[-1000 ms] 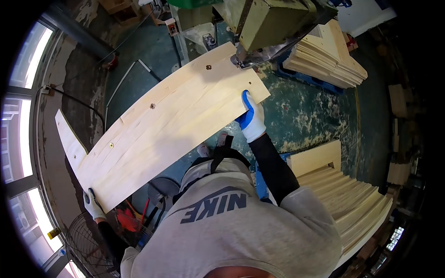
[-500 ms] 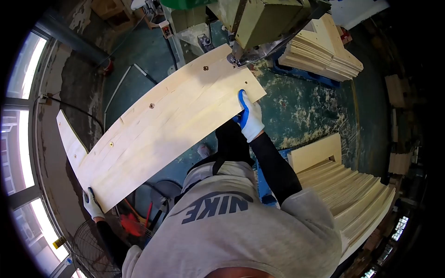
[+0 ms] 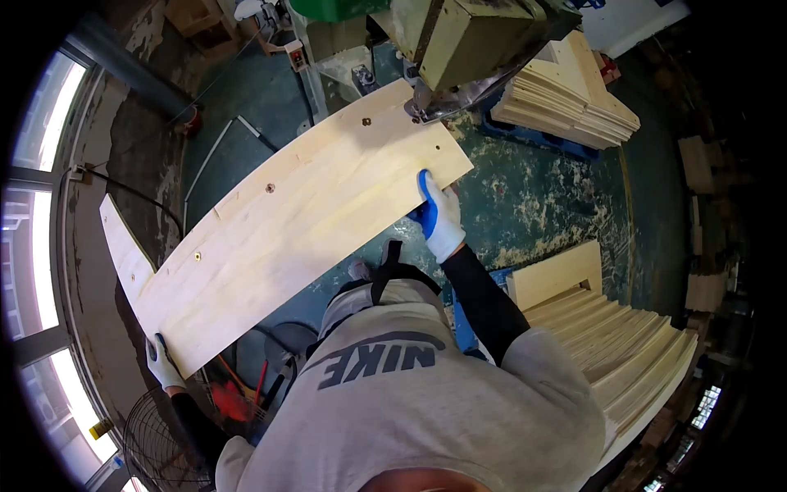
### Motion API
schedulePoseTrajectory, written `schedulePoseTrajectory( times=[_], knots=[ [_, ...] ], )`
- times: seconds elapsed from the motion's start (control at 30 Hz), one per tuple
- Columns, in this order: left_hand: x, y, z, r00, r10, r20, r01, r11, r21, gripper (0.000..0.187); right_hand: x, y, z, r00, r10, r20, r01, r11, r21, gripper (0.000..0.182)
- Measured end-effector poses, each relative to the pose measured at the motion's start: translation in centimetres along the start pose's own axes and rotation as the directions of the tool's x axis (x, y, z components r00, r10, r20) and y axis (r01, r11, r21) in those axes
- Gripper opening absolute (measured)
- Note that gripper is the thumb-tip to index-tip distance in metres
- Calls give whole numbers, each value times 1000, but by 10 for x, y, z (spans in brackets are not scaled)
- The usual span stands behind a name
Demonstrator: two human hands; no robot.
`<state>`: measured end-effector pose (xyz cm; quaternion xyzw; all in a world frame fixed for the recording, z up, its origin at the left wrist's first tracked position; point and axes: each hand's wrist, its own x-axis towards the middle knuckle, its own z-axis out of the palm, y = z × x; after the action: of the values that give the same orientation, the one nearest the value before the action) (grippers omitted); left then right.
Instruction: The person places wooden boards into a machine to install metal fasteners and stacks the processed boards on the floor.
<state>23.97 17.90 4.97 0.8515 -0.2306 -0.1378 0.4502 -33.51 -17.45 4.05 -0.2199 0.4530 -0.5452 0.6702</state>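
Observation:
A long pale plywood panel (image 3: pixel 287 221) with a curved far edge and an angled arm at its left end spans the view. Several small metal inserts sit along it. My left hand (image 3: pixel 163 362), in a white glove with a dark palm side, grips the panel's lower left corner. Near the right end, my right hand (image 3: pixel 439 215), in a white and blue glove, holds the near edge with the thumb on top and fingers underneath, partly hidden. The panel's far right corner lies under the head of a green machine (image 3: pixel 479 41).
A stack of plywood pieces (image 3: pixel 566 98) sits on a blue pallet at the upper right. Another plywood stack (image 3: pixel 615 353) stands beside me on the right. A wire fan guard (image 3: pixel 156 435) is at lower left, near a red object (image 3: pixel 234 400). Windows line the left wall.
My right hand has shifted slightly down and left along the panel's near edge. The panel has barely moved, and my left hand keeps its place. My leg has drawn back.

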Motion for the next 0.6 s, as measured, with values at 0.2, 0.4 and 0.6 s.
schedulePoseTrajectory(
  times=[0.2, 0.4, 0.6],
  knots=[
    [-15, 8, 16, 997, -22, -81, 13, 994, -107, 39, 18, -1, 9, 987, 84, 138, -83, 996, -19, 34],
    [-2, 7, 7, 985, -167, -50, 167, 986, 7, 48, 41, -2, 23, 986, 144, 83, -131, 980, -147, 33],
    [6, -2, 10, 999, -27, -31, 27, 1000, 1, 48, 33, -15, 32, 977, 207, 53, -193, 960, -202, 27]
  ],
)
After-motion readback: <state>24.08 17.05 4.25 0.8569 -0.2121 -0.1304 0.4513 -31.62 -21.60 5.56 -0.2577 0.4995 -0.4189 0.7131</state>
